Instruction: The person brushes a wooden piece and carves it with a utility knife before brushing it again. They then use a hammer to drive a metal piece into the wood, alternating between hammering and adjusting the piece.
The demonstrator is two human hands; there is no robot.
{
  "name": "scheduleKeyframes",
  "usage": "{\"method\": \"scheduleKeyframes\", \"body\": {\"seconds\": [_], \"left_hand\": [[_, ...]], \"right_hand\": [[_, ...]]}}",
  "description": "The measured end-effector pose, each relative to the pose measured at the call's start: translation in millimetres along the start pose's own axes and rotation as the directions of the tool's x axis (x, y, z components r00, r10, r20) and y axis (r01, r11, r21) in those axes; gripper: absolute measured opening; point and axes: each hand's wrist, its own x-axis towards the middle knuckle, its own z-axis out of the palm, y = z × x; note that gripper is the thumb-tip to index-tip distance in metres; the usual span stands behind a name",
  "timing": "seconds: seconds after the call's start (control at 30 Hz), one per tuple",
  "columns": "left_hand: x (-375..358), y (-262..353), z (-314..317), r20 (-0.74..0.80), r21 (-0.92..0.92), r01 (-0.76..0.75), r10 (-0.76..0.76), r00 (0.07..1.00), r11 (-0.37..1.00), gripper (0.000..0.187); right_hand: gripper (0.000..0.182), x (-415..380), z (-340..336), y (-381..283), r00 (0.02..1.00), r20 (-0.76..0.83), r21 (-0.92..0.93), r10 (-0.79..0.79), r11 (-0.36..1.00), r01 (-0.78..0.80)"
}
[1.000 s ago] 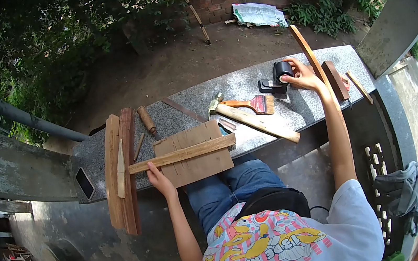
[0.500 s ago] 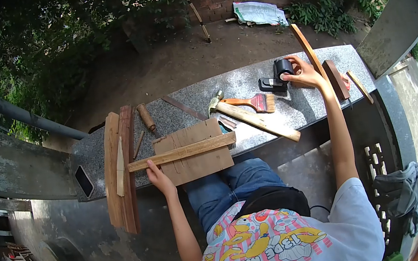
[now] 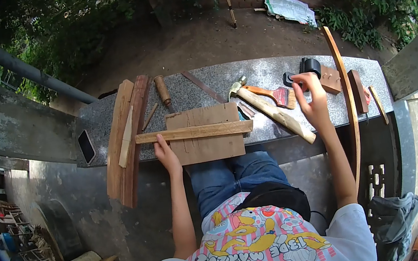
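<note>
My left hand [image 3: 167, 154] grips the left part of a light wooden strip [image 3: 198, 132], which lies across a flat brown board [image 3: 206, 153] at the bench's front edge. My right hand [image 3: 313, 101] is raised over the bench, thumb and forefinger curled together; anything between the fingertips is too small to make out. Just beyond it are a round black object [image 3: 310, 66] and a brown block with holes [image 3: 330, 80]. A wide brush [image 3: 281, 96] and a wooden-handled hammer [image 3: 278, 113] lie to its left.
Long wooden pieces [image 3: 128, 136], a wooden-handled tool [image 3: 162, 90] and a phone [image 3: 86, 146] are on the left of the stone bench [image 3: 259, 68]. A long thin strip [image 3: 343, 76] and a dark block [image 3: 357, 91] are at the right. A metal strip [image 3: 203, 86] lies behind the board.
My right hand has come away from the round black object, back toward me, uncovering the holed block. My left hand still holds the strip, now turned level. The whole view has shifted.
</note>
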Motion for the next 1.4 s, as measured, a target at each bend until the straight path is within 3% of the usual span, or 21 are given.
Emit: {"method": "scheduleKeyframes", "body": {"seconds": [0.07, 0.13, 0.2, 0.23, 0.27, 0.33, 0.5, 0.6, 0.63, 0.67, 0.73, 0.8, 0.87, 0.93, 0.97, 1.0, 1.17, 1.3, 1.4], "left_hand": [[1, -1, 2, -0.016, -0.016, 0.017, -0.017, 1.000, 1.000, 0.044], [-1, 5, 6, -0.028, -0.025, 0.017, -0.018, 0.999, 1.000, 0.044], [-1, 2, 2, -0.016, 0.029, 0.003, -0.002, 1.000, 1.000, 0.044], [-2, 2, 4, -0.035, 0.018, 0.000, 0.001, 0.999, 1.000, 0.044], [-1, 3, 2, -0.035, 0.049, 0.015, -0.014, 0.999, 0.999, 0.044], [-2, 5, 2, -0.028, 0.069, 0.003, -0.001, 1.000, 0.998, 0.045], [-3, 5, 0, -0.046, 0.114, 0.016, -0.011, 0.999, 0.993, 0.047], [-3, 11, 3, -0.043, 0.134, -0.002, 0.008, 0.999, 0.991, 0.048], [-3, 10, 3, -0.043, 0.142, -0.009, 0.015, 0.999, 0.990, 0.048], [-4, 9, 4, -0.038, 0.137, -0.009, 0.014, 0.999, 0.991, 0.048], [0, -5, 0, -0.049, 0.069, -0.030, 0.034, 0.998, 0.997, 0.047], [1, -17, -6, 0.016, 0.086, -0.022, 0.021, 1.000, 0.996, 0.042], [-4, -20, -8, -0.069, -0.030, -0.077, 0.075, 0.995, 0.997, 0.038], [-10, -13, -14, -0.030, -0.050, -0.071, 0.069, 0.997, 0.996, 0.035], [-14, -9, -16, -0.047, -0.074, -0.066, 0.062, 0.997, 0.995, 0.037], [-18, -6, -18, -0.066, -0.096, -0.059, 0.053, 0.996, 0.994, 0.038], [-41, 10, -41, -0.087, -0.129, 0.033, -0.044, 0.995, 0.991, 0.038], [-60, 2, -59, -0.121, -0.058, 0.024, -0.031, 0.992, 0.998, 0.037], [-70, -9, -78, -0.072, 0.072, 0.036, -0.031, 0.997, 0.997, 0.039]], "right_hand": [[0.026, -18, 33, -36, 0.914, 0.368, -0.010, -0.169, 0.983, 0.186], [0.035, -38, 75, -51, 0.850, 0.490, -0.041, -0.194, 0.969, 0.245], [0.044, -49, 109, -56, 0.836, 0.480, -0.079, -0.267, 0.935, 0.345], [0.050, -53, 122, -56, 0.834, 0.502, -0.109, -0.229, 0.940, 0.323], [0.050, -57, 131, -54, 0.824, 0.511, -0.092, -0.245, 0.937, 0.336], [0.051, -63, 140, -52, 0.886, 0.383, -0.182, -0.263, 0.918, 0.352], [0.048, -74, 122, -36, 0.904, 0.370, -0.196, -0.217, 0.932, 0.304], [0.040, -74, 102, -16, 0.972, 0.231, 0.078, -0.046, 0.997, 0.029], [0.033, -70, 100, -5, 0.988, 0.144, 0.039, -0.055, 0.998, 0.050], [0.026, -65, 97, 9, 0.976, 0.207, 0.132, 0.065, 0.987, -0.094], [0.025, -52, 92, 18, 0.923, 0.330, 0.006, 0.197, 0.978, -0.211], [0.027, -42, 101, 25, 0.919, 0.353, -0.022, 0.175, 0.984, -0.179], [0.035, -37, 115, 33, 0.915, 0.373, -0.065, 0.152, 0.988, -0.138], [0.037, -30, 125, 33, 0.877, 0.440, -0.086, 0.194, 0.981, -0.174], [0.037, -31, 127, 30, 0.898, 0.406, -0.042, 0.169, 0.985, -0.166], [0.039, -34, 133, 33, 0.951, 0.308, -0.050, 0.028, 0.999, -0.013], [0.036, -39, 142, 24, 0.957, 0.288, -0.144, -0.036, 0.986, 0.080], [0.019, -42, 140, 12, 0.912, 0.403, -0.276, 0.075, 0.960, 0.044], [0.013, -46, 135, 12, 0.928, 0.349, -0.138, 0.133, 0.986, -0.090]]}}
